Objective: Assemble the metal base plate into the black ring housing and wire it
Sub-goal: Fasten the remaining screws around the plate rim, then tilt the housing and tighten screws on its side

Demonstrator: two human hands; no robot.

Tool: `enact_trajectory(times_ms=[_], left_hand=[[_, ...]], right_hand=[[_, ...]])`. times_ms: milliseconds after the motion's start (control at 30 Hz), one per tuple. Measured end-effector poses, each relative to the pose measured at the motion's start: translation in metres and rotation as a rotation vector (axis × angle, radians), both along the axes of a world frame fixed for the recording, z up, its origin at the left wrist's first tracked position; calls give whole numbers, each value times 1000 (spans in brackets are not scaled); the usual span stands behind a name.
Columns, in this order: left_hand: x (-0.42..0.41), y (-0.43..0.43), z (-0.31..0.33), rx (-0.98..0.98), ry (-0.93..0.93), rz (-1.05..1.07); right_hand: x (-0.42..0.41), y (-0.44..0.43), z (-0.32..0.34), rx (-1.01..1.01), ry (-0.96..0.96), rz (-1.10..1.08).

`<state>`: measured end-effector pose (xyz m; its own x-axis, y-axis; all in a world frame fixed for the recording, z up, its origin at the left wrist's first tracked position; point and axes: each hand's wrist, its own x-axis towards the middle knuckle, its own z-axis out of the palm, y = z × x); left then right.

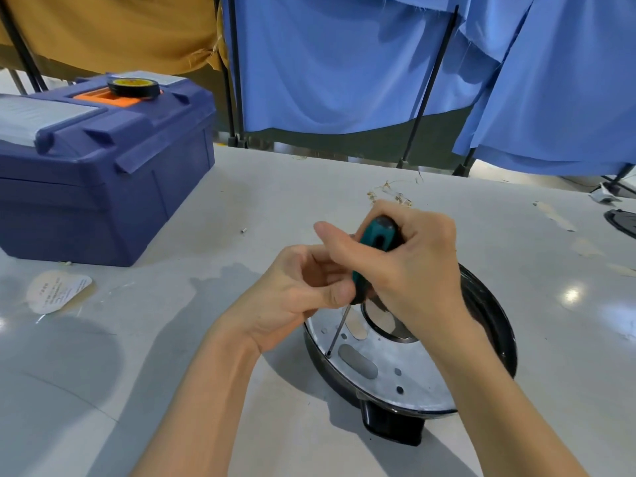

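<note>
view: head, wide-angle | from: above the near edge of the counter [275, 201] | faces: forward and down | range: close, left hand [296, 290] and right hand [406, 266] mid-frame, forearms at bottom edge | far: toolbox [103, 173] upper left, curtains [344, 63] across top

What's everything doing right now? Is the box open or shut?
Toolbox, lid shut.
Tape roll, lying flat on the toolbox lid.
Black ring housing, resting on the table.
Metal base plate, sitting inside the black ring housing.
Screwdriver, tilted, tip at a hole near the plate's edge.
Right hand, grips the screwdriver handle.
Left hand, pinches the handle's lower end.
</note>
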<state>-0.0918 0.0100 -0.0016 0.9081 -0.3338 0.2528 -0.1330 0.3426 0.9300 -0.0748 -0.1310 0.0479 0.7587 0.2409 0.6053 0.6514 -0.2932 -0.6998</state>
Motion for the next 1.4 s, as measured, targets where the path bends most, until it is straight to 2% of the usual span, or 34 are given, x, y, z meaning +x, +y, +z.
enact_trajectory(times_ms=[67,167,233,300,433,600,800,900,967,1000,1100,1233,1333,1400], left_hand=[[1,1,0,-5,7,33],[2,2,-1,-23,35,0],[2,3,-3,-5,32,-44],[2,2,-3,4,23,-90],[4,-3,-3,8,52,-39],[7,-3,-2,58,59,-17],[9,0,-2,11,54,0],[11,7,1,-146,15,120],[17,15,2,-191,-21,325],[21,18,2,-153,-36,455],[34,23,-3,104,42,744],[47,12,-13,381,193,701],[53,5,-20,432,244,655],[53,5,-22,411,281,621]], right_hand=[[0,4,3,-94,-33,-75],[2,-6,12,-38,118,187],[1,-13,13,-9,155,272],[1,-12,7,25,119,185],[7,-3,-1,-19,13,-45],[15,-13,-4,74,-18,-150],[30,-34,3,245,-54,-278],[42,-60,15,428,13,-365],[53,-85,23,541,73,-351],[60,-99,25,541,99,-360],[78,-133,18,301,211,-441],[88,-146,-5,-147,412,-459],[89,-141,-27,-390,534,-399],[92,-138,-39,-445,521,-370]])
